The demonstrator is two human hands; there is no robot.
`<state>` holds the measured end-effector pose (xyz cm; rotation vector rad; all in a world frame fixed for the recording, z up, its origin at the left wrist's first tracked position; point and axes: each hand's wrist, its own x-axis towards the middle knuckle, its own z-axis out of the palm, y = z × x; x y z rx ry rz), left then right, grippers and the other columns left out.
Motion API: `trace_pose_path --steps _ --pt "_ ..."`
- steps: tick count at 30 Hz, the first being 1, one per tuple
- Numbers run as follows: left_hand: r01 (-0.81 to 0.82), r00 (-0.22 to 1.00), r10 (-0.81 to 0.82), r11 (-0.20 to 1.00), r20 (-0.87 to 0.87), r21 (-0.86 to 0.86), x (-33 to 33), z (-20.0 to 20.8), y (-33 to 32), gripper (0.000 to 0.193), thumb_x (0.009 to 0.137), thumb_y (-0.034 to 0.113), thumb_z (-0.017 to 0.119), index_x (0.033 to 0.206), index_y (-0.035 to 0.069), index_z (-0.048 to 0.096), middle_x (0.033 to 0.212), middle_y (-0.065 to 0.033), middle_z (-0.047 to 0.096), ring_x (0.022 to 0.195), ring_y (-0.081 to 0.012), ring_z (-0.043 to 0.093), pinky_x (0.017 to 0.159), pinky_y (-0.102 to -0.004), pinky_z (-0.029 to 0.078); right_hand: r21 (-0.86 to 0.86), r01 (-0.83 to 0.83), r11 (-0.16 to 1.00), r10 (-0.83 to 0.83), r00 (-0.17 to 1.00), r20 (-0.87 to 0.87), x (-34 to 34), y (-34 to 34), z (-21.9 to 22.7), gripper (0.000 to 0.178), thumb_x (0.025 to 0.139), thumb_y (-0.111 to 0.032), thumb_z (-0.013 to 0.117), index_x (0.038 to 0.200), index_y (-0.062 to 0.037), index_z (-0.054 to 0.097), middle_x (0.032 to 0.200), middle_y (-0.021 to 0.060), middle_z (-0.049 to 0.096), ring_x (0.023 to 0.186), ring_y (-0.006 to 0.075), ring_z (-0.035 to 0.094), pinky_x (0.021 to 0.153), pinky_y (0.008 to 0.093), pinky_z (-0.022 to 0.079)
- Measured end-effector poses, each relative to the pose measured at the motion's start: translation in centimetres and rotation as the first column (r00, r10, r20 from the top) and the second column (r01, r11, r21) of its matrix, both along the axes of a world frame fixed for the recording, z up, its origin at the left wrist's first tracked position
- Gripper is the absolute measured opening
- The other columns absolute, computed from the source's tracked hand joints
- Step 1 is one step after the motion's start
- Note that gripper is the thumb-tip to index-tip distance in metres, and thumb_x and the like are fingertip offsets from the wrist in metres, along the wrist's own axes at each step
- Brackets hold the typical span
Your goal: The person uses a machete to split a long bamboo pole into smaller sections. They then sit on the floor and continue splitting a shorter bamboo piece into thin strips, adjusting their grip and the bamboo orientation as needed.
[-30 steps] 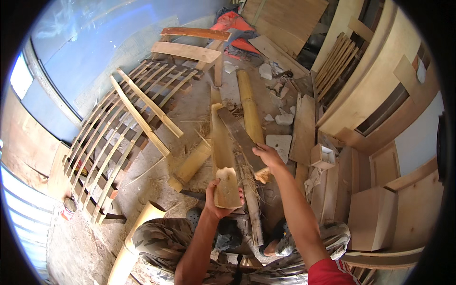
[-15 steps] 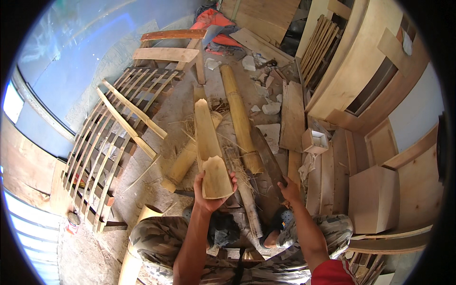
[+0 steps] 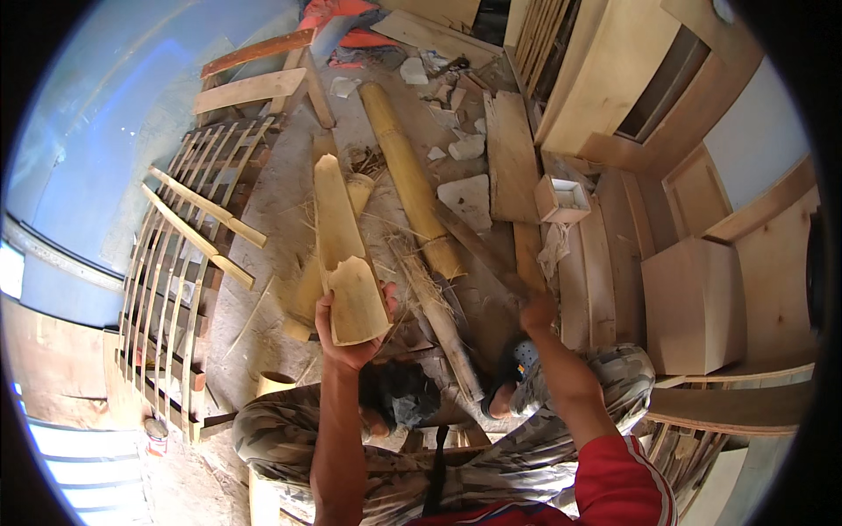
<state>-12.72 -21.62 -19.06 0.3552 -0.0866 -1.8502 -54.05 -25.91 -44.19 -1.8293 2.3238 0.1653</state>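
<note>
My left hand point(image 3: 351, 329) grips the near end of a split bamboo piece point(image 3: 358, 298), fingers wrapped round its sides. The piece is a pale half-tube with a jagged break partway along, its long part pointing away from me. In my right hand point(image 3: 538, 311), closed round the handle end, is a machete point(image 3: 478, 245) with a long dark blade. Its tip points far and left, over a whole bamboo pole point(image 3: 408, 171) on the floor. A second bamboo length point(image 3: 304, 302) lies partly hidden behind the split piece.
A slatted bamboo bench frame point(image 3: 171, 263) stands at the left, two split strips point(image 3: 197, 232) on it. Wood boards point(image 3: 509, 158), a small open box point(image 3: 561, 200) and cabinet panels point(image 3: 693, 302) line the right. Shavings and a rough stick point(image 3: 438, 316) lie before my feet.
The view has shifted, so the room sits higher and further left. The machete has swung, its tip now further left. My left hand still holds the split bamboo piece.
</note>
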Motion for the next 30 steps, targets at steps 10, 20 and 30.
trace_pose_path --steps 10,20,30 --pt "-0.036 0.984 0.013 0.991 0.177 0.125 -0.5 0.7 0.3 0.056 0.095 0.053 0.052 0.133 0.012 0.058 0.120 -0.0122 0.067 0.114 -0.0297 0.065 0.087 -0.0464 0.060 0.491 -0.267 0.829 0.040 0.905 0.424 10.7 9.2 -5.7 0.040 0.083 -0.019 0.057 0.115 0.0035 0.067 0.126 0.0273 0.062 0.115 0.0415 0.061 0.096 0.0459 0.051" --pt "-0.110 0.958 0.039 0.965 0.283 0.239 -0.1 1.2 -0.1 0.049 0.095 0.043 0.053 0.132 0.011 0.057 0.122 -0.0068 0.066 0.109 -0.0258 0.066 0.090 -0.0466 0.056 0.539 -0.267 0.799 0.017 0.906 0.424 10.2 7.9 -6.8 0.038 0.077 -0.017 0.066 0.108 0.0048 0.069 0.124 0.0292 0.062 0.115 0.0402 0.062 0.096 0.0445 0.051" --pt "0.057 0.818 -0.128 0.988 0.560 0.143 1.5 7.0 -2.7 0.047 0.084 0.009 0.060 0.131 0.005 0.053 0.122 -0.0082 0.064 0.110 -0.0259 0.066 0.092 -0.0429 0.058 0.173 0.048 0.984 -0.131 0.852 0.506 9.1 8.6 -10.4 0.073 0.072 -0.034 0.072 0.130 0.0058 0.054 0.133 0.0326 0.055 0.127 0.0430 0.053 0.107 0.0437 0.043"
